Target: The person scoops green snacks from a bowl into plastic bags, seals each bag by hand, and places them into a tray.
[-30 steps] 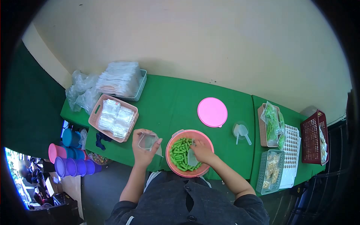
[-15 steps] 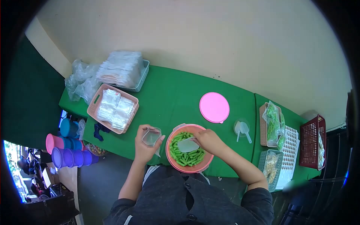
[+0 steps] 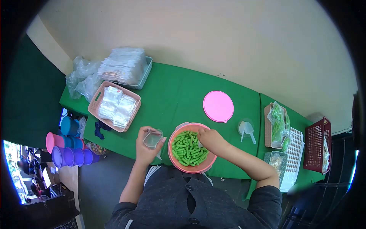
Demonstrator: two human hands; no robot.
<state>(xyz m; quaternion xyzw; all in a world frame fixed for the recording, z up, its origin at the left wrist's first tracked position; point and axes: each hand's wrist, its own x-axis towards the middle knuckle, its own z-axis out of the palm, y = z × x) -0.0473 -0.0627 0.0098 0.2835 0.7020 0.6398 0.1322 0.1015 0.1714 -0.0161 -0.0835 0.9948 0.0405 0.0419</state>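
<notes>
My left hand (image 3: 146, 147) is wrapped round a small clear plastic cup (image 3: 153, 139), its open mouth facing up and nothing visible inside. Just to the right stands a pink round tub (image 3: 211, 165) full of short green stick-shaped pieces (image 3: 187, 149). Over the tub's right side, my right hand (image 3: 209, 139) is closed on a translucent scoop (image 3: 200, 145). Only a pale sliver of the scoop shows; the hand and the green pieces hide the rest.
A pink round lid (image 3: 218, 107) lies behind the tub, with a white scoop (image 3: 247, 129) to its right. Baskets of plastic bags (image 3: 118, 105) and white packets (image 3: 124, 66) stand left. At right are a basket of green bagged goods (image 3: 277, 122) and a maroon crate (image 3: 316, 147).
The scoop has gone from lying visible over the green pieces to being mostly hidden, my right hand turning with it. My left hand and the cup have barely moved.
</notes>
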